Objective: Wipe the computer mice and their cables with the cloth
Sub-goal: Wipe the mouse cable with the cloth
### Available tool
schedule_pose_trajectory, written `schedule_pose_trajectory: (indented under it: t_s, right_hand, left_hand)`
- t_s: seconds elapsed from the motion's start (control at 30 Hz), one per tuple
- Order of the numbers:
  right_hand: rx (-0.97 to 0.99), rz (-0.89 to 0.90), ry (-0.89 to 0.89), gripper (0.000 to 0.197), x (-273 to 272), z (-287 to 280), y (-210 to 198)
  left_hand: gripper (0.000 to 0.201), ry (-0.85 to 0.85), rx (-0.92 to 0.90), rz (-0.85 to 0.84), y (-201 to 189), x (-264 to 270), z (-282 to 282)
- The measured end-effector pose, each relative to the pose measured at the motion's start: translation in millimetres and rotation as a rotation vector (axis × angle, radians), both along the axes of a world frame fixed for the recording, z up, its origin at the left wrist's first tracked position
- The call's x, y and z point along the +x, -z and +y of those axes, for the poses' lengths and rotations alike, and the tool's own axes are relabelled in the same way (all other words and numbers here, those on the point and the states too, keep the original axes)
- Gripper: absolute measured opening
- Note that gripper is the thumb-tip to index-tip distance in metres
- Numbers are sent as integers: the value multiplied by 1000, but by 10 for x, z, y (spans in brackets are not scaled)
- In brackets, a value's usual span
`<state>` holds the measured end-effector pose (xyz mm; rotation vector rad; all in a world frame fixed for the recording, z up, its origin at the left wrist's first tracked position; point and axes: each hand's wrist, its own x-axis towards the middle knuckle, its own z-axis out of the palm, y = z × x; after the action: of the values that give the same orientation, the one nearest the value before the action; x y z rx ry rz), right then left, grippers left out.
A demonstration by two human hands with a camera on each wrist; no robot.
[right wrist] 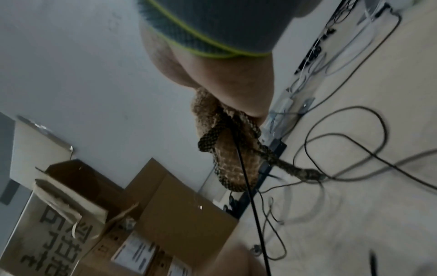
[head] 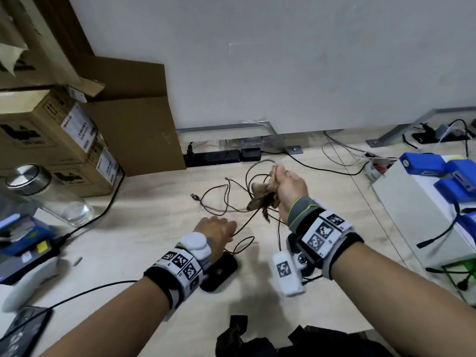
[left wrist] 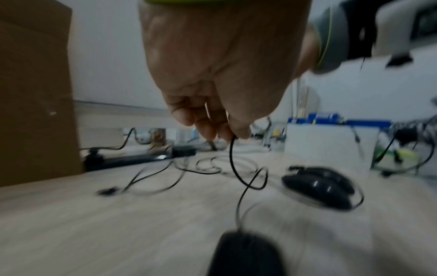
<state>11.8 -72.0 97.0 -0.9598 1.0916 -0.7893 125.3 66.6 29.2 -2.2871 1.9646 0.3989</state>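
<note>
A black mouse [head: 221, 271] lies on the wooden table [head: 128, 240], partly under my left wrist. In the left wrist view it is the blurred mouse [left wrist: 246, 255] at the bottom, with a second black mouse [left wrist: 316, 186] to its right. My left hand [head: 231, 231] pinches the thin black cable [left wrist: 232, 160] low over the table, as my left hand [left wrist: 227, 132] shows close up. My right hand [head: 280, 176] is raised and grips a crumpled brown cloth [head: 262, 194] wrapped round the cable [right wrist: 248, 186]. Loose cable loops [head: 226, 199] and a USB plug [head: 194, 196] lie beyond.
Cardboard boxes [head: 64, 140] and a glass jar [head: 49, 194] stand at the left. A black power strip [head: 213, 157] runs along the wall. A white box with blue devices [head: 422, 202] sits at the right. Dark fabric [head: 239, 336] lies at the near edge.
</note>
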Motion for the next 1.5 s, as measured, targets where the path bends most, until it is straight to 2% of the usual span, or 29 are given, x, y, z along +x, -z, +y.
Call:
schedule_pose_trajectory:
  t_s: [0.07,0.17,0.3,0.33,0.4,0.5,0.57,0.63,0.73,0.83,0.93,1.0,1.13,1.33,1.43,1.5]
  right_hand:
    - [-50,-54,16,34,-53,-156,-191]
    - [-97,-127,104,30,-122,-399,-453]
    - [-99,-147,130,26,-106,-438,-421]
    - [-92,-149,101,26,-91,-406,-364]
    - [-58,-122,68,26,-37,-306,-262]
    - [10,-114,36,27,20,-188,-121]
    - [72,-149,27,29,26,-120,-81]
    - [140,-236,-15,29,6,-50,-58]
    - [234,-322,-87,34,4,39,-17]
    - [312,-333,-93,39,54,93,-12]
    - [412,-419,-71,43,73,137,-12]
    - [437,-448,-87,48,62,154,0]
    - [407,-423,-132,47,80,212,27]
    - [255,-360,-125,31,51,264,29]
    - [130,-245,-131,21,76,299,57]
    - [66,-148,-138,19,89,301,74]
  left_hand:
    - [17,-31,135,-42,110,223,165]
    - [18,-157,201,-39,146,527,362]
    - [11,-382,277,-31,125,793,454]
    - [16,-427,252,-27,124,814,444]
    - [40,-464,115,-22,127,784,389]
    - [78,-511,-233,43,-3,604,213]
    - [91,-590,-466,94,-179,478,83]
    - [81,-549,-694,138,-308,338,-20]
    - [44,-229,-843,157,-449,57,-194]
    - [25,-83,-730,276,-483,-108,-335]
    - [29,-139,-613,360,-443,-116,-386]
    - [30,-160,-636,383,-431,-110,-370]
    - [26,-129,-730,290,-459,-127,-366]
    - [17,-211,-649,643,-524,-211,-403]
    - [24,-255,-444,797,-516,-209,-430]
    - [28,-308,-379,937,-491,-190,-448]
